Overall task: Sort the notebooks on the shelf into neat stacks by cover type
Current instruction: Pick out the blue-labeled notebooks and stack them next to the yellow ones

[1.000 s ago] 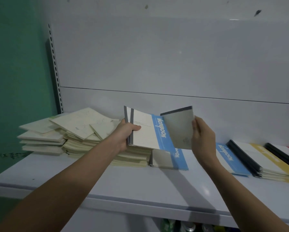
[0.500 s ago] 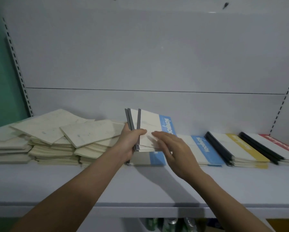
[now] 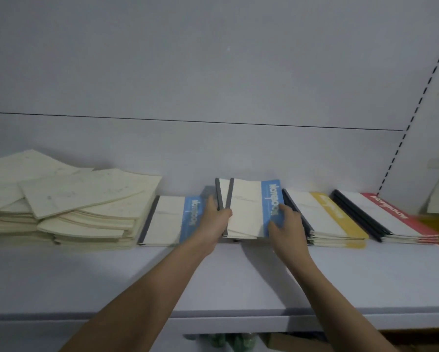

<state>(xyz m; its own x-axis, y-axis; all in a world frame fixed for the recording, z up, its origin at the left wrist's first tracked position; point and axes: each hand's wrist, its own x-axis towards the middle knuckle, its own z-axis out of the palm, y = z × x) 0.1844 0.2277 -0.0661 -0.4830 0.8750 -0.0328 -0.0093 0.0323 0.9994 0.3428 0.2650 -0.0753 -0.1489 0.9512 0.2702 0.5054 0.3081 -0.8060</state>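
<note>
The sorting looks a good way along but not finished. On the shelf (image 3: pixel 238 280) the right side is orderly: a yellow stack (image 3: pixel 327 219) and, just beside it, a red stack (image 3: pixel 396 219), each a few notebooks deep, though the exact count is hard to read from the edges. At the middle, both hands hold a pair of blue notebooks (image 3: pixel 248 209), two grey spines showing side by side and not yet squared up; they appear to be held at or just above a blue stack, which is mostly hidden. The left hand (image 3: pixel 214 219) has its grip closed over the spine edge, thumb on top; the right hand (image 3: pixel 287 224) lies loosely curled on the blue band, pressing rather than pinching. One more blue notebook (image 3: pixel 170 219) lies alone to the left, probably still to join the others. The cream pile (image 3: pixel 68 199) at far left remains the main work: many plain notebooks, too many to count, fanned at odd angles in several leaning heaps.
</note>
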